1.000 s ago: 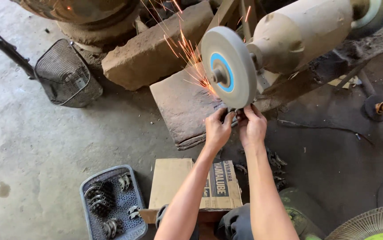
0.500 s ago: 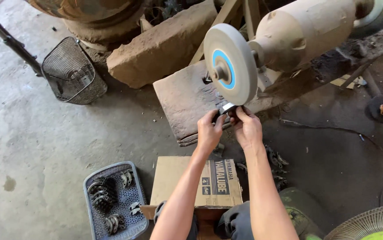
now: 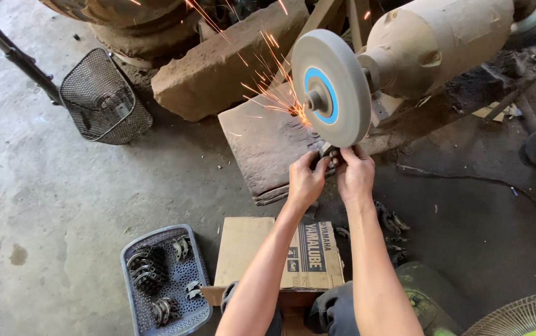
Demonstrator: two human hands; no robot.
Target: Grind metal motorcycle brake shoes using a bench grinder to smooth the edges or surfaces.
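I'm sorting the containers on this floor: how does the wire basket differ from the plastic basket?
The wire basket is dark metal mesh, while the plastic basket is grey with small punched holes. The wire basket lies tipped on its side with almost nothing in it; the plastic basket sits flat and holds curved metal parts. The wire basket lies far from the hands, beside a dark pole; the plastic basket sits next to the cardboard box. Both rest on the concrete floor.

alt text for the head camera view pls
Both hands, left hand and right hand, press a small metal part against a grinding wheel, throwing orange sparks. A cardboard box and grey basket sit below.
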